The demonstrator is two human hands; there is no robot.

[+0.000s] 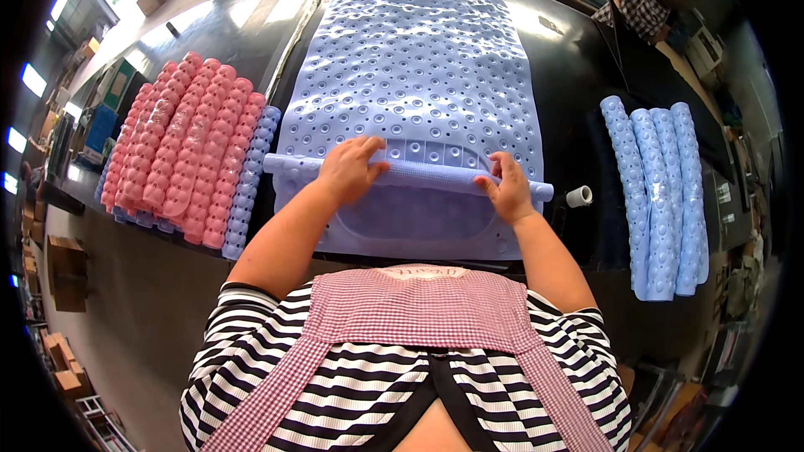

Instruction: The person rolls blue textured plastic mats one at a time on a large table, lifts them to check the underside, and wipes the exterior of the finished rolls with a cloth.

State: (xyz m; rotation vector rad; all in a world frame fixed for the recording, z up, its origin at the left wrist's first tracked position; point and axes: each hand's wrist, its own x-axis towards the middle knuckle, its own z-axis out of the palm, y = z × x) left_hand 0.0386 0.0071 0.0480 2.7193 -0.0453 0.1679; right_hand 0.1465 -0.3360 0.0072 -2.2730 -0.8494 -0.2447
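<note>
While we lean over the black worktable (578, 75), a stack of rolled pink rubber bath mats (184, 142) lies well to the left of the large pale blue rubber bath mat (414, 59), with a few rolled blue ones (249, 180) tucked along its edge. Spread flat at the table's middle, that blue mat has its near end curled into a narrow roll (419, 172). Our left hand (350, 169) curls its fingers over the roll's left part; our right hand (507, 188) grips its right part, fingers bent. Just right of the roll's end stands a small white tape roll (579, 196). Farther right lies a bundle of rolled light blue mats (662, 197).
</note>
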